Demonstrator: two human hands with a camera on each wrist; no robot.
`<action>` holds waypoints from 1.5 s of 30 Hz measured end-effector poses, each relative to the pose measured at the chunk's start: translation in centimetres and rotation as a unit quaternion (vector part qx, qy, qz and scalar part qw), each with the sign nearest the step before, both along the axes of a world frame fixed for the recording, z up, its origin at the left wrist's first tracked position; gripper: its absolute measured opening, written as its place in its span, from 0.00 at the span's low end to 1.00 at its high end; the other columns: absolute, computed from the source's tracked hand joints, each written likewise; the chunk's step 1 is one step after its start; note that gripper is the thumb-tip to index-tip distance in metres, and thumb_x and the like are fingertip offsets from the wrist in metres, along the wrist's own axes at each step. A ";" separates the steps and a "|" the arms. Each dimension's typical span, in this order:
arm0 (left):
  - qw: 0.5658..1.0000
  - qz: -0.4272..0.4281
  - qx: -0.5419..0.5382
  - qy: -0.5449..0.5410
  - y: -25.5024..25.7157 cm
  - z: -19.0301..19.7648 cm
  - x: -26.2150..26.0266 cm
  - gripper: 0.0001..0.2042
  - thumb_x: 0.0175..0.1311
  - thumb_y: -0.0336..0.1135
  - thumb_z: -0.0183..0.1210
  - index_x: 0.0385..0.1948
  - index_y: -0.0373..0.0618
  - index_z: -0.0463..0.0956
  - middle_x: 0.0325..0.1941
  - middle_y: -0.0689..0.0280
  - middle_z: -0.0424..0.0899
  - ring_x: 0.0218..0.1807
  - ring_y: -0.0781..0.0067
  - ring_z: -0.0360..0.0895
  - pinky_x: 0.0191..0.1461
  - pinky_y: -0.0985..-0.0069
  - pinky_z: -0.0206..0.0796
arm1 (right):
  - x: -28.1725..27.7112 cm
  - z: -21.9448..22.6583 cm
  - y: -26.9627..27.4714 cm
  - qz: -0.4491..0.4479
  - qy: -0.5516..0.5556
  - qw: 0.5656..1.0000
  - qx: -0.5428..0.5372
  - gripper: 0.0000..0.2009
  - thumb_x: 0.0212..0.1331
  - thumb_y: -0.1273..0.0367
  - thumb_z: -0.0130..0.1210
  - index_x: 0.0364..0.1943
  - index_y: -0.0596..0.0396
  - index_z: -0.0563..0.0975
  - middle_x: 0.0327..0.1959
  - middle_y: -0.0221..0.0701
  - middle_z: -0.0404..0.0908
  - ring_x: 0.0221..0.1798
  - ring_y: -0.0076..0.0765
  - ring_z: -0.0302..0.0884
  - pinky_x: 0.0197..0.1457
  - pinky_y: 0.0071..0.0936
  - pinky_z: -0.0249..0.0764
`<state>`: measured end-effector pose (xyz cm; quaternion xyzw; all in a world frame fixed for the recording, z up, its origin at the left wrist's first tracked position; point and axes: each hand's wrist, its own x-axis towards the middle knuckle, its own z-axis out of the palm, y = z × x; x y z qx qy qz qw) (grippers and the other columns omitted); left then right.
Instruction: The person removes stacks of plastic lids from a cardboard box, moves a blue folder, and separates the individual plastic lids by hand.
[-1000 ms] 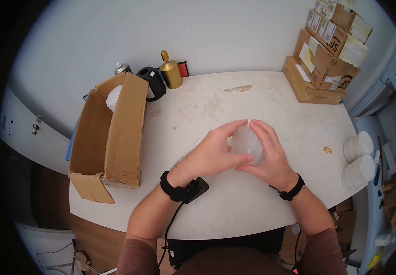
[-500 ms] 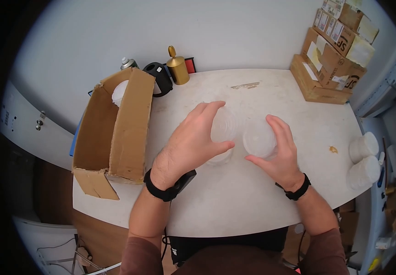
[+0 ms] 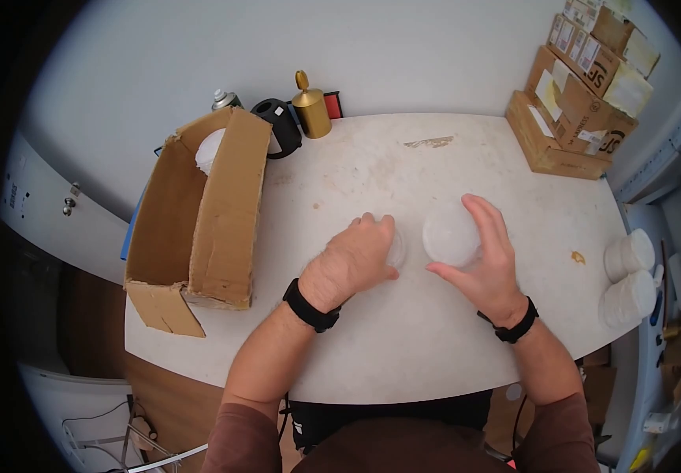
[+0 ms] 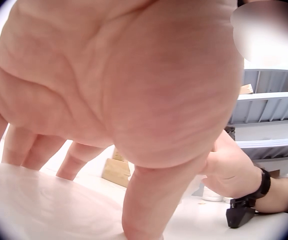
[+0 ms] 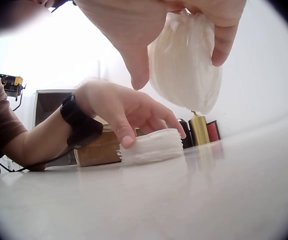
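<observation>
My left hand reaches down over a low stack of translucent round plastic lids on the table. In the right wrist view its thumb is at one side of the stack and its fingers at the other; from the head only the lids' right edge shows. To its right, my right hand grips a second round, translucent white stack, thumb near the front and fingers round the far right side. Fine layered lines run across this held stack in the right wrist view, where it hangs above the table.
An open cardboard box stands at left with a white round thing inside. Behind it are a spray can, a black holder and a gold canister. Parcels pile up back right; white stacks sit at the right edge.
Both hands were together round one translucent stack, then parted with a portion in each. My left hand has since lowered onto the lids on the table; my right keeps hold of its stack.
</observation>
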<state>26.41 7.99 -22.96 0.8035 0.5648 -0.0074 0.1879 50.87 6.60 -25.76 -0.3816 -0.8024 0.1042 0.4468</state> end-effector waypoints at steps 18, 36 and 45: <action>0.933 -0.012 0.054 -0.356 -1.3 0.2 4.2 0.50 0.58 0.46 0.82 0.80 0.38 0.62 0.74 0.47 0.75 0.72 0.50 0.78 0.64 0.57 0.82 | 0.0 -0.3 0.0 0.021 -0.010 0.999 0.022 0.49 0.45 0.69 0.84 0.74 0.64 0.68 0.73 0.50 0.72 0.73 0.58 0.75 0.74 0.45 0.78; 0.902 0.009 -0.053 -0.428 0.1 1.0 2.7 0.41 0.59 0.35 0.74 0.76 0.38 0.67 0.72 0.50 0.76 0.77 0.52 0.72 0.70 0.53 0.81 | -0.1 -0.1 0.1 0.017 -0.040 0.998 -0.036 0.51 0.44 0.74 0.83 0.77 0.62 0.65 0.77 0.49 0.67 0.77 0.60 0.71 0.76 0.45 0.77; 0.906 0.021 0.056 -0.419 0.0 1.6 2.2 0.41 0.61 0.36 0.74 0.77 0.39 0.67 0.72 0.50 0.77 0.76 0.56 0.73 0.72 0.52 0.78 | 0.3 -0.2 0.4 -0.012 -0.038 0.998 -0.055 0.51 0.42 0.73 0.83 0.75 0.63 0.66 0.74 0.50 0.70 0.74 0.59 0.74 0.74 0.45 0.77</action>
